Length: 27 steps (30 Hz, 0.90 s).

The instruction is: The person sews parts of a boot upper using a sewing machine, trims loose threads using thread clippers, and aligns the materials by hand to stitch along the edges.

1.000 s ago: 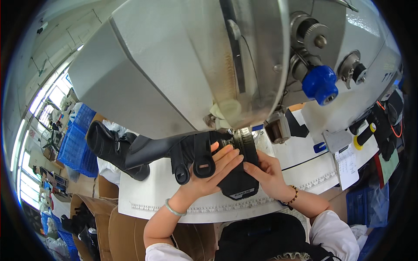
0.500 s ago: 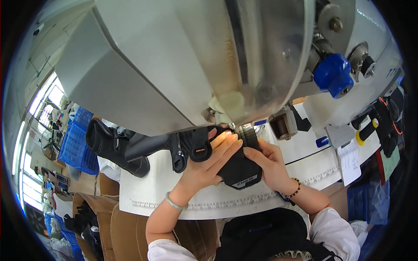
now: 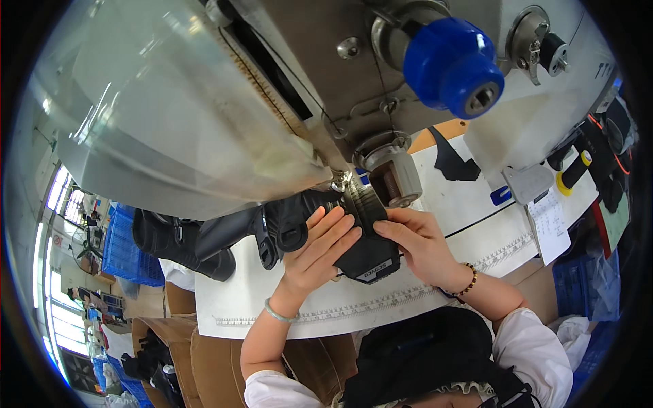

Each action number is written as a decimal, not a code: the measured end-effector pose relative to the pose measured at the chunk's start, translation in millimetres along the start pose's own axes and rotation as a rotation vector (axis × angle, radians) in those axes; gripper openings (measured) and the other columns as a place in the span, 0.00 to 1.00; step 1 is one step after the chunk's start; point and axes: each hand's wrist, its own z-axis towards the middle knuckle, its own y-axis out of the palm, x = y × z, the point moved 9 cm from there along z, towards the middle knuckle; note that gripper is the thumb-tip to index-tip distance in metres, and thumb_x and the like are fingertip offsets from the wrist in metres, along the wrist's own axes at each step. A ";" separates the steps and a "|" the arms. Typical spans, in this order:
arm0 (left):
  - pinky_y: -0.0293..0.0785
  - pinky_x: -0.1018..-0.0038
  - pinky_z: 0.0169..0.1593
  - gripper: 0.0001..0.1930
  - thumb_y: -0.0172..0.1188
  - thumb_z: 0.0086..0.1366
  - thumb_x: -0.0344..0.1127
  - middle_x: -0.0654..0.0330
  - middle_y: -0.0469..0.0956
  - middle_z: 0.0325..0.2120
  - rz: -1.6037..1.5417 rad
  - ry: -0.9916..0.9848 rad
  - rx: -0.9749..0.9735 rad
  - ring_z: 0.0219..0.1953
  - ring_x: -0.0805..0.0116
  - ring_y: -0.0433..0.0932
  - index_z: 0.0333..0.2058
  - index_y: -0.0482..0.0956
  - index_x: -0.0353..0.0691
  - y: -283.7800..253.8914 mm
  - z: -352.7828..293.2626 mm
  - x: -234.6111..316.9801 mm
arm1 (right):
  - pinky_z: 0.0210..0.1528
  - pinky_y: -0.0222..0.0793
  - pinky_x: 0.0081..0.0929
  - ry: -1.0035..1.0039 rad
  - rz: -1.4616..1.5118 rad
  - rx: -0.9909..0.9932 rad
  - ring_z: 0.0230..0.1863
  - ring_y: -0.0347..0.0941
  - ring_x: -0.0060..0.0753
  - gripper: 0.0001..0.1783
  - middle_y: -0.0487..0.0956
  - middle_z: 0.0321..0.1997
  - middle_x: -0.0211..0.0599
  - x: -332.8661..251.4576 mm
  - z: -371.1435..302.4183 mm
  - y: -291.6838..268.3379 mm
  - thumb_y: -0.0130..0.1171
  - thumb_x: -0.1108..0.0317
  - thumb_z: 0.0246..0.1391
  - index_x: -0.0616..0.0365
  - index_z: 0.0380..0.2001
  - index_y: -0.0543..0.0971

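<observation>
A black padded fabric piece (image 3: 367, 255) with a small light-lettered label lies under the sewing machine's head, next to the needle area. My left hand (image 3: 318, 251) rests on its left side, fingers stretched out and pressed flat together. With thumb and bent fingers, my right hand (image 3: 422, 245) grips the piece's right edge. A ribbed dark band (image 3: 364, 197) runs from the piece up to the needle area. Beside my left hand are black straps with loops (image 3: 275, 234), joined to more black material on the left. The stitching point itself is partly hidden by the machine.
The sewing machine (image 3: 170, 122) fills the upper view, with a blue knob (image 3: 452, 68) at its front. Black boot-like goods (image 3: 183, 245) lie at the table's left end. A ruler strip (image 3: 381, 301) lines the near edge of the white table. Cardboard boxes (image 3: 224, 360) stand below.
My head view has shifted, so the machine looks larger and further left. My left fingers have flattened out beside the needle area, and my right hand still grips the right edge.
</observation>
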 end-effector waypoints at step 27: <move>0.70 0.66 0.54 0.26 0.52 0.34 0.14 0.56 0.77 0.40 -0.049 -0.065 -0.118 0.48 0.59 0.74 0.38 0.78 0.34 -10.9 21.2 6.0 | 0.32 0.63 0.12 0.008 -0.127 0.027 0.30 0.66 0.11 0.11 0.74 0.29 0.25 -1.5 -7.1 8.7 0.55 0.71 0.51 0.66 0.37 0.74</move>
